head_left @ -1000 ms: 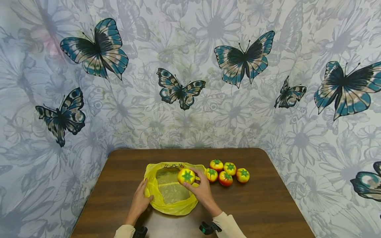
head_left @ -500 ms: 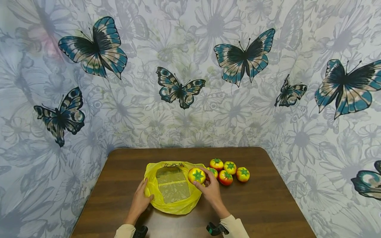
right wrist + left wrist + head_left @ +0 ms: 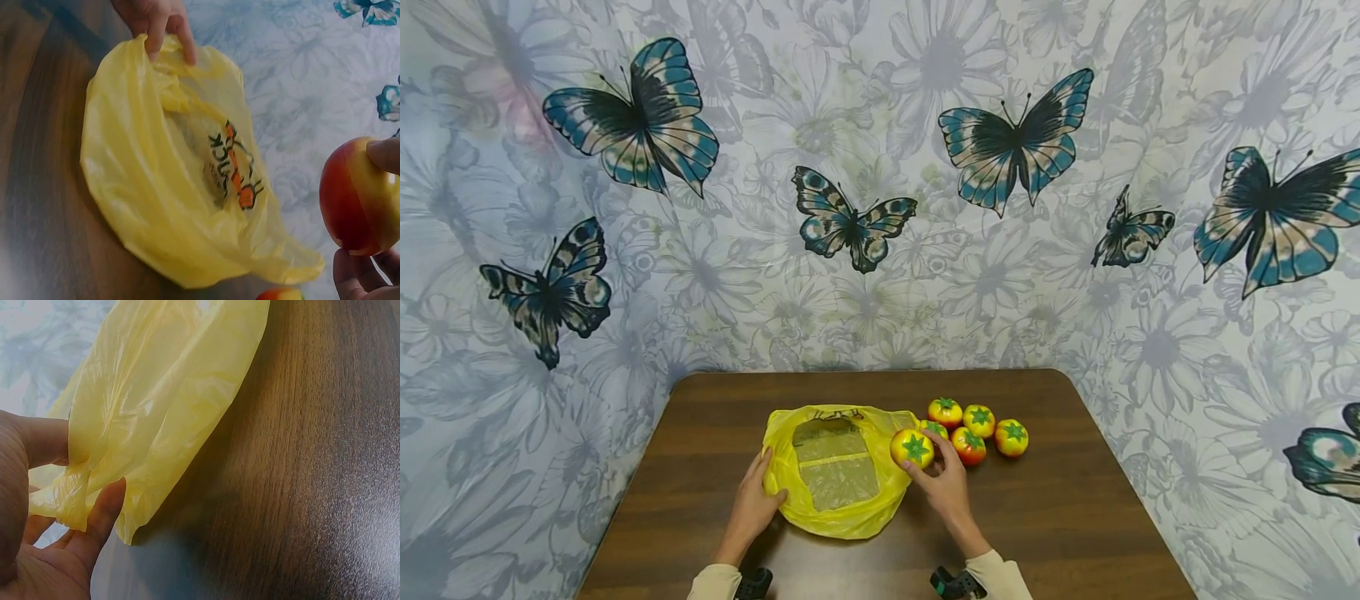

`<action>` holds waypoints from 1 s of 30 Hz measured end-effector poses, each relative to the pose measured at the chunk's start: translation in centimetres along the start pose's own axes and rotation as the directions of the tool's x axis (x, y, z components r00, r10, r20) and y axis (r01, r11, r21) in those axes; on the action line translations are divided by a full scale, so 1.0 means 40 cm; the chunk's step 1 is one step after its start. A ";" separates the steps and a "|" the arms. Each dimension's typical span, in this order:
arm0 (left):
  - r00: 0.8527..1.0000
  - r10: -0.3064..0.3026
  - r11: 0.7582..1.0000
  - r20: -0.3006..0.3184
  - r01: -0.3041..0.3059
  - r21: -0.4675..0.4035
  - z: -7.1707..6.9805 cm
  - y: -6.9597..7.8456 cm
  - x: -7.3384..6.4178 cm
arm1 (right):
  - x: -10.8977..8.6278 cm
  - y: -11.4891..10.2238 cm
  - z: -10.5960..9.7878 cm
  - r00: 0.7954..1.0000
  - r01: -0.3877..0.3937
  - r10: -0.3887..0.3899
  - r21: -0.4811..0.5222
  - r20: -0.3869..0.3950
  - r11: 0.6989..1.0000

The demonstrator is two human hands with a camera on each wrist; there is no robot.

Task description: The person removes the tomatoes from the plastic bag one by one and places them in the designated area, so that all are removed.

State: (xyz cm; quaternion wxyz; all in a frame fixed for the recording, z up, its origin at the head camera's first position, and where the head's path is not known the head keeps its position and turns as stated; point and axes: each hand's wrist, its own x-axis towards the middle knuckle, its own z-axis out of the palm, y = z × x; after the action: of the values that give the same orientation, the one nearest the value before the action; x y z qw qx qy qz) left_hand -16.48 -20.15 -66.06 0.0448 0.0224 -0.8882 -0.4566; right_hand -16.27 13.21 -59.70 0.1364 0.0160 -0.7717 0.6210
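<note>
A yellow plastic bag (image 3: 842, 523) lies on the table with its mouth spread wide. My left hand (image 3: 754, 502) holds its left edge, and in the left wrist view the plastic bag (image 3: 181, 394) is pinched between thumb and fingers. My right hand (image 3: 949, 490) grips a red-and-yellow toy tomato (image 3: 910, 451) by its sides, green star-shaped top showing, over the bag's right edge. In the right wrist view that tomato (image 3: 353, 194) sits between thumb and fingertips, beside the bag (image 3: 140, 169), which bears dark and orange print.
Several more toy tomatoes (image 3: 967, 447) are grouped on the brown wooden table (image 3: 1052, 517) to the right of the bag. One of them is partly hidden behind my right hand. A wall with butterfly prints (image 3: 853, 225) rises behind the table.
My right hand has moved right with the tomato, from over the bag's opening to its right edge. The left hand stays at the bag's left edge.
</note>
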 end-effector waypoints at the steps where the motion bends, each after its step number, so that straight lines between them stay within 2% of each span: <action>1: 1.000 0.001 1.000 -0.001 -0.001 -0.003 0.000 0.000 0.000 | -0.001 0.005 -0.004 1.000 -0.005 0.005 0.005 -0.002 1.000; 4: 1.000 0.001 1.000 0.002 -0.001 0.000 0.002 -0.001 0.002 | -0.003 0.028 -0.017 1.000 -0.013 0.013 -0.006 -0.009 1.000; 11: 1.000 0.005 1.000 0.000 -0.005 0.009 0.005 -0.004 0.003 | -0.007 0.066 -0.046 0.995 -0.086 0.081 -0.076 -0.067 0.993; 17: 1.000 0.010 1.000 -0.001 -0.010 0.012 0.006 -0.004 0.003 | -0.015 0.108 -0.068 0.988 -0.111 0.095 -0.133 -0.119 0.985; 30: 1.000 -0.012 1.000 0.015 0.011 0.018 0.007 0.000 0.001 | -0.015 0.176 -0.122 0.972 -0.173 0.140 -0.170 -0.189 0.970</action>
State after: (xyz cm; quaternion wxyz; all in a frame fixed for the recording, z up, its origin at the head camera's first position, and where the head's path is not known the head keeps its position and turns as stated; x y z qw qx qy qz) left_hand -16.56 -19.92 -66.20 0.0350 0.0243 -0.8925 -0.4491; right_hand -16.13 19.41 -65.62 0.1553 -0.1127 -0.8099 0.5543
